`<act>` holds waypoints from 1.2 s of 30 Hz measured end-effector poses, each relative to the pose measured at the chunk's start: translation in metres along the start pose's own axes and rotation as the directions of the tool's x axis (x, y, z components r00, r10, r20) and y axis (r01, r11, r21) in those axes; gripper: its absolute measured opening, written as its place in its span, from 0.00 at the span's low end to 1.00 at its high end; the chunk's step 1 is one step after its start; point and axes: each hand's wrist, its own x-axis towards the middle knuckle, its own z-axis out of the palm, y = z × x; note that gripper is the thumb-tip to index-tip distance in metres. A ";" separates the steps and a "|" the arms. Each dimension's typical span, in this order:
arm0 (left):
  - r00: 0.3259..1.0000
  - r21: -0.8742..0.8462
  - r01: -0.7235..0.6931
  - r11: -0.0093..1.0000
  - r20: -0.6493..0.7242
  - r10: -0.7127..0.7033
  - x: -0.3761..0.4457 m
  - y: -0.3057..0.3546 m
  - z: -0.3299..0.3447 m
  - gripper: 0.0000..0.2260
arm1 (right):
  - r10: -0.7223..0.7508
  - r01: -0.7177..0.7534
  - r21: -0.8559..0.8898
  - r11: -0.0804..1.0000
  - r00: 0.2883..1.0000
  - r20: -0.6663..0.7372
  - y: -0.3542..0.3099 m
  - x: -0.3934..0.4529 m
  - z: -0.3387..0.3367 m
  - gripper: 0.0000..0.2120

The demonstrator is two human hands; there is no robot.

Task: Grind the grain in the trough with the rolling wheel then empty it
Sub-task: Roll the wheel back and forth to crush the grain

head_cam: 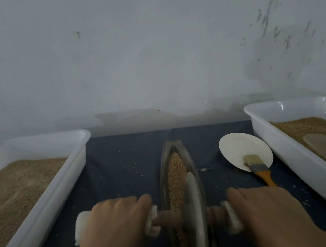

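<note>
Both hands, left hand (112,221) and right hand (267,211), grasp the wheel (195,211) handles; between them the grain (176,177) in the trough (192,157) looks mostly whole, so grinding and emptying remain.

Landmark: trough (180,185), being seen as dull grey. Tan-brown speckled grain (176,177) is being shown inside it; pale grey wheel (195,211) on brown axle (165,218), white-wrapped handles (82,226). Dark blue cloth (125,162) is being shown under it, speckled pale. Either side: white tubs (52,140), tan fill. Right of it: cream plate (240,148), orange-handled brush (262,171) with dark ferrule, beige bristles.
</note>
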 end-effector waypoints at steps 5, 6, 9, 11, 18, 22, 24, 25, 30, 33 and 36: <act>0.998 -0.046 0.059 0.997 0.037 -0.058 0.031 -0.007 0.009 0.12 | -0.086 0.055 -0.107 0.993 0.949 -0.303 0.008 0.023 0.004 0.16; 0.997 -0.041 0.073 0.996 0.006 -0.073 0.044 -0.010 0.015 0.11 | -0.109 0.053 -0.157 0.986 0.920 -0.376 0.012 0.036 0.004 0.19; 0.990 0.001 0.101 0.995 -0.104 -0.100 0.079 -0.021 0.024 0.10 | -0.095 0.002 -0.183 0.983 0.862 -0.497 0.019 0.074 -0.006 0.20; 0.988 0.006 0.102 0.995 -0.121 -0.101 0.092 -0.026 0.026 0.11 | -0.087 -0.026 -0.215 0.976 0.863 -0.497 0.020 0.089 -0.011 0.20; 0.996 -0.061 0.050 0.997 -0.075 -0.055 0.029 -0.016 0.026 0.12 | -0.148 0.077 -0.178 0.981 0.890 -0.430 0.008 0.022 0.003 0.24; 0.959 0.068 -0.088 0.994 -0.264 0.103 -0.009 -0.012 0.011 0.24 | -0.206 0.121 -0.188 0.975 0.814 -0.544 0.005 -0.017 0.003 0.28; 0.975 0.110 -0.057 0.992 -0.209 0.079 -0.006 -0.012 0.013 0.22 | -0.169 0.098 -0.168 0.981 0.855 -0.491 0.007 -0.012 0.005 0.29; 0.975 0.092 -0.042 0.995 -0.215 0.061 0.002 -0.013 0.018 0.18 | -0.131 0.066 -0.165 0.984 0.895 -0.427 0.008 -0.003 0.007 0.29; 0.974 0.090 0.124 0.988 -0.204 -0.104 0.079 -0.020 0.026 0.13 | 0.054 -0.110 -0.119 0.987 0.914 -0.402 0.025 0.073 0.010 0.17; 0.967 0.114 0.139 0.984 -0.230 -0.110 0.109 -0.025 0.028 0.10 | 0.090 -0.150 -0.107 0.983 0.898 -0.430 0.027 0.103 0.002 0.16; 0.968 0.122 0.149 0.981 -0.220 -0.120 0.094 -0.020 0.026 0.11 | 0.084 -0.127 -0.090 0.988 0.922 -0.378 0.021 0.086 0.000 0.14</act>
